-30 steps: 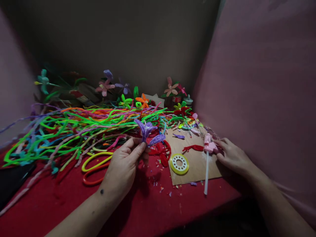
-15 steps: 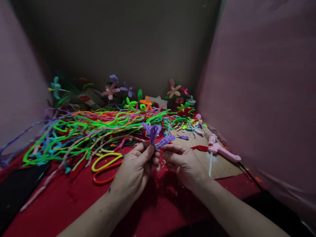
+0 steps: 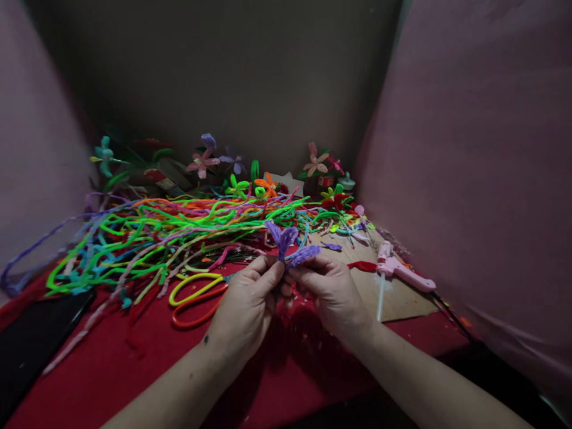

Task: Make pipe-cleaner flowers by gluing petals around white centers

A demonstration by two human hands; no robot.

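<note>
Between my hands is a purple pipe-cleaner flower [image 3: 283, 239], with a couple of petals standing up and another leaning to the right. My left hand [image 3: 257, 292] pinches its base between thumb and fingers. My right hand [image 3: 334, 293] is closed on the right-leaning petal [image 3: 305, 255] near its lower end. The undersides of the fingers are hidden. Beside my left hand lie scissors [image 3: 196, 290] with yellow and orange handles, their blades partly behind the hand.
A heap of coloured pipe cleaners [image 3: 179, 223] spreads behind my hands. To the right, a pink glue gun [image 3: 404, 274] rests on cardboard [image 3: 397, 307], near a loose purple petal [image 3: 332, 246]. Finished flowers [image 3: 203, 162] line the back. A black flat object [image 3: 40, 345] lies left on red cloth [image 3: 134, 381].
My right hand has moved in closer to the left and taken hold of the leaning petal's lower end. The flower has shifted slightly right in view.
</note>
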